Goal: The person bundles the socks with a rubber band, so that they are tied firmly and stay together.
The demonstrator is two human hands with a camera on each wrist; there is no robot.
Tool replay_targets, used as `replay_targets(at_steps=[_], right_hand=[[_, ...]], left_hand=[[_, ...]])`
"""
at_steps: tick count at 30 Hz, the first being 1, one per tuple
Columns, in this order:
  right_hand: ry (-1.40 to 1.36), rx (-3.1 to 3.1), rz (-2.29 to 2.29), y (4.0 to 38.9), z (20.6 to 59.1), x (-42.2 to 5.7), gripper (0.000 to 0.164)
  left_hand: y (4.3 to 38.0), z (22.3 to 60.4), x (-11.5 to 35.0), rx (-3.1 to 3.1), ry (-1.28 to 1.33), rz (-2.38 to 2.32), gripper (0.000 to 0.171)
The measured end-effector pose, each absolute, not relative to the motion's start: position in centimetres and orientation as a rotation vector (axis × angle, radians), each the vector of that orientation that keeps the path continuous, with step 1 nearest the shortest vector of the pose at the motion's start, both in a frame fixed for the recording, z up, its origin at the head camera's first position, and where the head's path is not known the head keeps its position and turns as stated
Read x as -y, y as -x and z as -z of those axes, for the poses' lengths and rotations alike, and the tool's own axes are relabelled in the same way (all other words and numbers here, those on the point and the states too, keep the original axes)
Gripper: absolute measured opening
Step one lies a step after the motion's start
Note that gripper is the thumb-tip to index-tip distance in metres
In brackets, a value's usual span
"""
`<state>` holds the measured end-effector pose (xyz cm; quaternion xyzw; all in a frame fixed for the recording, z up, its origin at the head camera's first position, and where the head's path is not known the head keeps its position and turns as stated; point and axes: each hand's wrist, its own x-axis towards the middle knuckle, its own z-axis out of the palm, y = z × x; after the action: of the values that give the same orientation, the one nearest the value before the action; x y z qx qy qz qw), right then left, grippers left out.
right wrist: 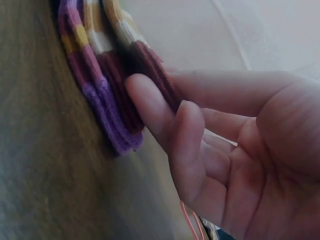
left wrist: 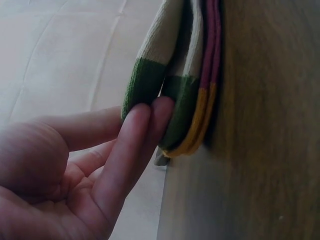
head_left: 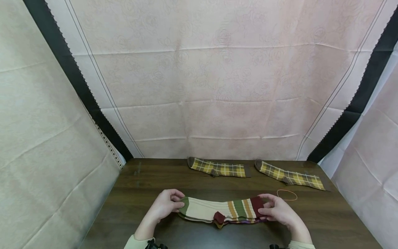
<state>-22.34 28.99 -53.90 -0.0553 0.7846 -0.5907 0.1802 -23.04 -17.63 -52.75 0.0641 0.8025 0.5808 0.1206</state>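
A knitted cream sock (head_left: 203, 206) with a green toe, maroon heel and cuff, and orange and green stripes lies lengthwise between the two hands. My left hand (head_left: 166, 205) pinches its green toe (left wrist: 142, 82) between thumb and fingers. At the other end, my right hand (head_left: 276, 209) pinches the maroon cuff (right wrist: 157, 72). Beneath it is a matching sock (left wrist: 182, 102), set slightly apart from the top one at the toe. Lowest in the stack are purple-cuffed socks (right wrist: 112, 125) with mustard toes (left wrist: 200, 120), close over the wooden table (head_left: 136, 197).
Two yellow plaid socks with dark toes and cuffs lie toward the table's back, one plaid sock (head_left: 219, 168) in the middle and the other plaid sock (head_left: 292, 176) at right. An orange rubber band (head_left: 296, 197) lies beyond the right hand. Pale fabric (head_left: 224, 86) hangs behind the table.
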Motion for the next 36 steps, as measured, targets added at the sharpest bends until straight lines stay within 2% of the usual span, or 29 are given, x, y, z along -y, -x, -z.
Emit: replay_targets(at_steps=[17,36], right_hand=[[0.183,-2.237,1.632,22.23,53.55,-28.54,0.072],[0.062,-2.486,1.430,22.03,53.30,-28.58,0.055]], left_hand=[[23.11,53.36,18.26,-2.320,-0.189,-1.663,0.027],[23.08,53.35,18.51,-2.402,-0.125,-1.649,0.024]])
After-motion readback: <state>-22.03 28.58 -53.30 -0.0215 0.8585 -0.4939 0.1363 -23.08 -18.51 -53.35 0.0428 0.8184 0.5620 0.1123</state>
